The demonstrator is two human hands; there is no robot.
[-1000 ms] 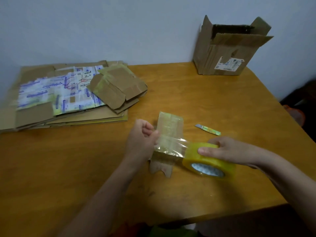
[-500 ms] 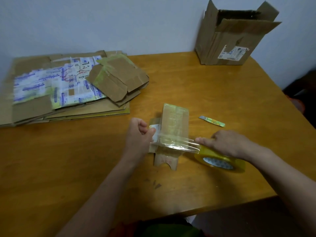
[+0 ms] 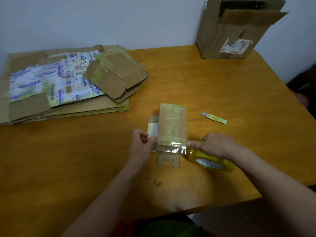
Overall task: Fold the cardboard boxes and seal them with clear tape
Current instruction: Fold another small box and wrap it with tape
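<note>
A small folded cardboard box (image 3: 171, 124) lies flat on the wooden table (image 3: 213, 86), partly wrapped in old tape, with a notched flap toward me. A strip of clear tape (image 3: 171, 148) stretches across its near end. My left hand (image 3: 142, 147) pinches the free end of the strip at the box's left side. My right hand (image 3: 215, 145) grips the yellow tape roll (image 3: 211, 161), which rests on the table right of the box, index finger pointing along the tape.
A stack of flattened cardboard boxes (image 3: 56, 86) with printed labels lies at the back left. An upright open cardboard box (image 3: 236, 31) stands at the back right by the wall. A small utility knife (image 3: 213, 117) lies right of the small box.
The tape roll has come down from above the table onto its surface. The stretched strip has lowered onto the near end of the small box, and both hands moved down with it.
</note>
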